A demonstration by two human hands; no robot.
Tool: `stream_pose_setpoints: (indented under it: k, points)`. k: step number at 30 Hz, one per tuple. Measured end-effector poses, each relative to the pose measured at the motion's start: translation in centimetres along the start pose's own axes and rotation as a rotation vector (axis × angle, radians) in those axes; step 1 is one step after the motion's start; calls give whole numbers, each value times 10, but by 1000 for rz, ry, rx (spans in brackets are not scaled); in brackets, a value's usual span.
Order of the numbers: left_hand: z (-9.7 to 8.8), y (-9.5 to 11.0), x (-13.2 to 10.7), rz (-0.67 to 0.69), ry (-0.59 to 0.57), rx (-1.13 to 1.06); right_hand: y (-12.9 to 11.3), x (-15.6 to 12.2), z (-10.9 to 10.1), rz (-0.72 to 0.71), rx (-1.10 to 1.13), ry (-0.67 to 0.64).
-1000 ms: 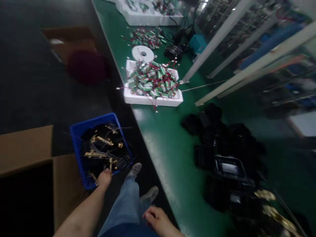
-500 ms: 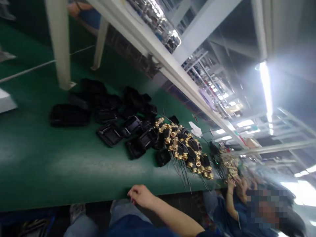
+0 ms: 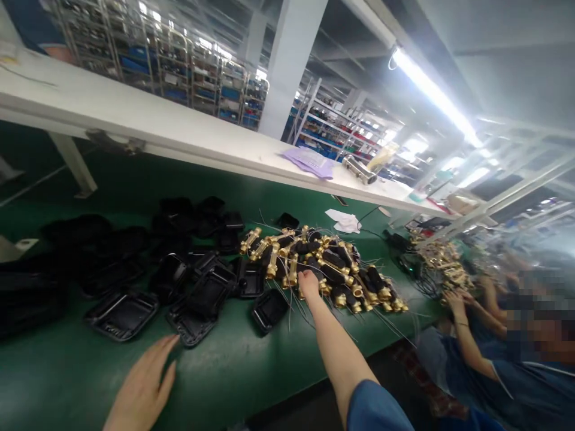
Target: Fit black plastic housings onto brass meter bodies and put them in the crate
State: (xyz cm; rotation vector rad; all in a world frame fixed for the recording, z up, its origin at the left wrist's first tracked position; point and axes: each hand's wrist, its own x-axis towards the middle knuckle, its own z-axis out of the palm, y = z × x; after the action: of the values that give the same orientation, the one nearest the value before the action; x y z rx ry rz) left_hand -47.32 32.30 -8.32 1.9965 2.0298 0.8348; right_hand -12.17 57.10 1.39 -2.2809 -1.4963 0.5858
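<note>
My right hand [image 3: 308, 281] is stretched out over the green table [image 3: 251, 365] and rests on the near edge of the pile of brass fittings [image 3: 323, 272]. Its fingers are curled down into the pile; whether they pinch a piece I cannot tell, for the back of the hand hides them. The pile lies toward the far right of the table, thin wires fanning from it toward the front edge.

My left hand [image 3: 144, 383] hovers flat and low, fingers straight and lightly spread, holding nothing. Its fingertips [image 3: 173, 341] are just beside the nearest black plastic tray [image 3: 197, 311], which lies left of the pile.

More black trays [image 3: 121, 311] are scattered left of the pile, some overlapping, some stacked toward the back. Bare green surface runs between the trays and the table's front edge, under both my forearms. Behind the pile a white shelf [image 3: 179, 140] overhangs the table's back, carrying lilac papers [image 3: 309, 161]. Right of the pile, another person's hands [image 3: 453, 299] work at a second heap of brass parts [image 3: 440, 263].
</note>
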Motion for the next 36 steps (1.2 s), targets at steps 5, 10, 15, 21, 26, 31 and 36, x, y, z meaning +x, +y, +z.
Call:
stream_pose_setpoints:
  k: [5,10,15,21,26,31,36]
  points:
    - [32,54,37,-163,-331,301,-9,37,19,143,102,-55]
    - [37,52,23,-264,-392,417,15,40,0,196,325,-83]
    - [15,64,18,-318,-93,126,60,11,-30,209,521,-80]
    - [5,157,69,-410,-344,-694,80,-53,-47,28,492,-44]
    - [-5,213,91,-761,-532,-1246,26,-129,-41,-531,216,-69]
    - [-30,210,82,-857,-135,-1349,-20,-195,-32,-1061,226,-81]
    - [-56,169,49,-896,-112,-1352,-42,-187,-17,-888,512,-185]
